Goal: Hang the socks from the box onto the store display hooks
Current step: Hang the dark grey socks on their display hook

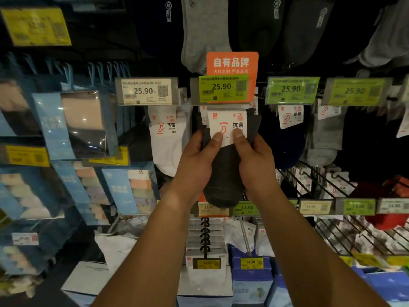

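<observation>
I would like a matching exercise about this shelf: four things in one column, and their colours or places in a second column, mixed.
Things:
1. pack of socks held by the left hand and the right hand
2. brand sign
3. socks on the hook left of the hands
4. price tag over those left socks

Colour or place:
a. orange
b. white
c. dark grey
d. pale, reading 25.90

Pairs: 1-c, 2-a, 3-b, 4-d
</observation>
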### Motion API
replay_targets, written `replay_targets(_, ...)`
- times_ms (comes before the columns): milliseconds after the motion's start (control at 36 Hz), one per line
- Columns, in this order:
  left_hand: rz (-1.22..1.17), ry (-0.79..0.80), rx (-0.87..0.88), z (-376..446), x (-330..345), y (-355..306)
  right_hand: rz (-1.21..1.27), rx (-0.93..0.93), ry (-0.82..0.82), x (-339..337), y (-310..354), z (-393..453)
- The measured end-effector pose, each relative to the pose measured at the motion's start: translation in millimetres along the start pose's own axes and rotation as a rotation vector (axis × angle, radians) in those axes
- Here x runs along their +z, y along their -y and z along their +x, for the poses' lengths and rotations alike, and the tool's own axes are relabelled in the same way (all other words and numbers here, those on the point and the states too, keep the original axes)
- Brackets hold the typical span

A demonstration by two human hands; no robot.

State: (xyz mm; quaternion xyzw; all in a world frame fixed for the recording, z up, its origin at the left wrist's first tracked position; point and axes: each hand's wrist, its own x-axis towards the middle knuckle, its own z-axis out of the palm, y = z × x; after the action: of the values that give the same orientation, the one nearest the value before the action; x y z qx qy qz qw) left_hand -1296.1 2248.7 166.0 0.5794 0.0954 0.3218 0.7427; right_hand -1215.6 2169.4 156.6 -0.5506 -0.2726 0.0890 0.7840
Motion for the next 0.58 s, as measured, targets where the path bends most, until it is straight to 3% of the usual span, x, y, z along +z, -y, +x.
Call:
replay_targets(250, -0.031, -0.056, -0.008, 17, 0, -5, -0.097, 0.078, 0.018, 10, 1, 26)
replay_targets(417, 0.086, -0.168, -0.106, 66, -2, 13, -0.150, 0.241, -0.013, 17, -21, 76)
replay_targets(583, 0.356, -0.280, -0.260, 92, -5, 38, -0.397, 0.284, -0.044, 16, -45, 100)
